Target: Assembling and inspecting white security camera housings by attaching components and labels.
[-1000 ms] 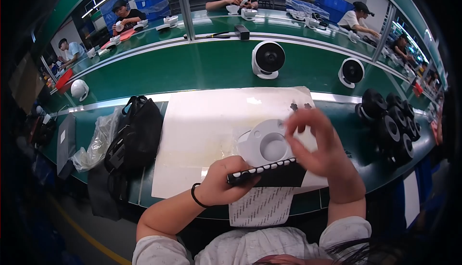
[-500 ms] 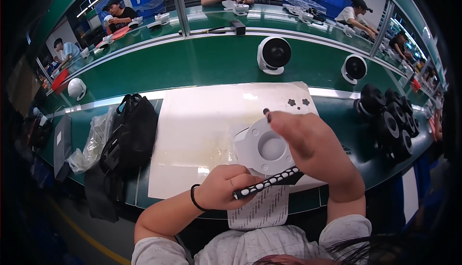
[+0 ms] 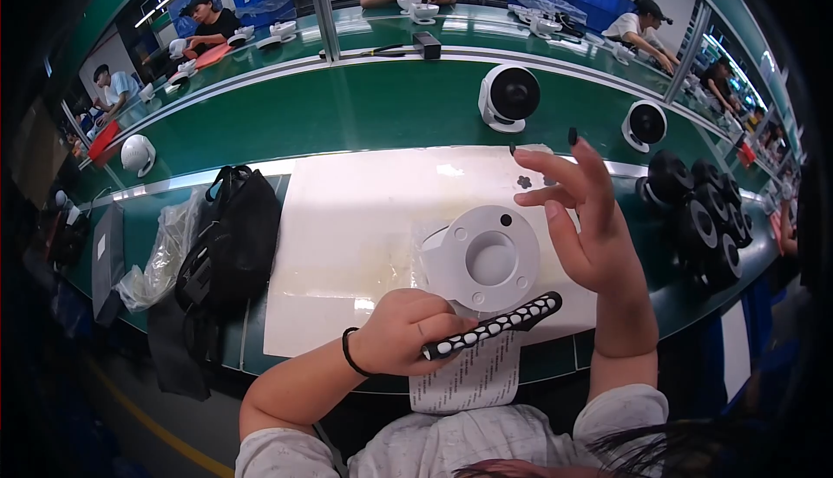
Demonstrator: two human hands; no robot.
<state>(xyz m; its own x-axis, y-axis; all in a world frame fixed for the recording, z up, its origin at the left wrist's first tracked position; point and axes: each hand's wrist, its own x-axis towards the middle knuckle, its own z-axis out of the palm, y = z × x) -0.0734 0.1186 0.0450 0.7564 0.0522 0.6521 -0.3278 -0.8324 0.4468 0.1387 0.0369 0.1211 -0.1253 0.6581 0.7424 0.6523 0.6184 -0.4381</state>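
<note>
Your left hand (image 3: 406,332) is clenched around a black strip (image 3: 495,325) studded with pale oval pads, holding it low over the near edge of the white mat (image 3: 347,244), its free end pointing right. The strip reaches just under the white round base part (image 3: 484,257), which lies flat on the mat, right of centre, with a round recess in its middle and one dark pad (image 3: 506,219) already sitting on its rim.

Your right hand (image 3: 580,222) hovers above and right of that part, fingers spread and lifted, touching nothing on the bench; a small dark pad (image 3: 573,136) appears to cling to a raised fingertip, though it is too small to be sure.

By the look of it, you are between pads: one is in place and another looks ready to go down. The next move would call for lowering that fingertip squarely onto a bare spot on the rim and pressing down without nudging the part.

Beyond the mat's far edge, two white fan-like units (image 3: 508,96) stand on the green belt (image 3: 347,105). A black bag (image 3: 230,244) rests at the mat's left edge, and black round housings (image 3: 703,218) are stacked at the bench's right end.
</note>
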